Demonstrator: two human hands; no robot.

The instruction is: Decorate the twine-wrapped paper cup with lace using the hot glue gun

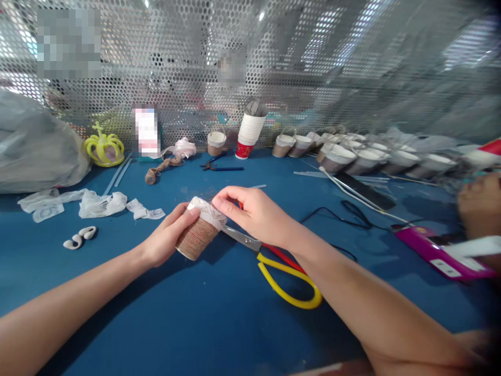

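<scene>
Holding a twine-wrapped paper cup [198, 237], tilted, above the middle of the blue counter [188, 324], with white lace trim [212, 213] around the upper end. Clamping the cup in the left grip [166, 237], thumb laid across the lace. Reaching the lace edge with the right grip [258, 209], thumb and fingertips drawn close together; cannot tell a pinch on the lace from a mere touch.

Seen just beside the cup: scissors [247, 240] with red and yellow handles, blades toward the lace, partly hidden under the right arm [336, 271].

Scattered to the left: white lace strips [104, 203], white curled pieces [74, 241], a yellow crown-shaped ornament [105, 149] and a gray plastic bag [35, 141]. Set toward the back: a twine bundle [158, 169], blue-handled pliers [225, 168], a small wrapped cup [216, 142] and a leaning stack of paper cups [249, 129], all near a perforated metal panel [188, 78].

Crowded together at the right: more wrapped cups [338, 156], with a dark phone [364, 190], a purple power strip [426, 248] and, blurred, another person's hand [479, 203] nearer the edge.
</scene>
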